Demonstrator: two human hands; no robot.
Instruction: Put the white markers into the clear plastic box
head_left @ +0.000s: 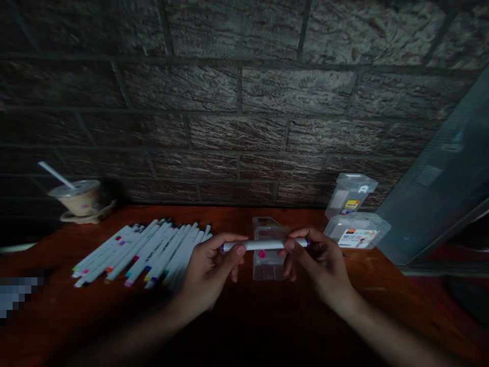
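A white marker (265, 245) with purple ends lies level between my two hands, above the table. My left hand (216, 260) pinches its left end between thumb and fingers. At the other end, the thumb and fingers of my right hand (323, 260) are closed on the same marker. Behind and below it sits a clear plastic case (267, 272), partly hidden by the marker and my fingers; a pink spot shows in it. To the left of my left hand, a pile of white markers (148, 250) with variously coloured ends is spread on the table.
A lidded drink cup (82, 199) with a straw stands at the back left. Two clear plastic containers, a tall one (349, 196) and a labelled one (359, 232), stand at the back right of the wooden table (244, 316). A brick wall (237, 132) rises behind.
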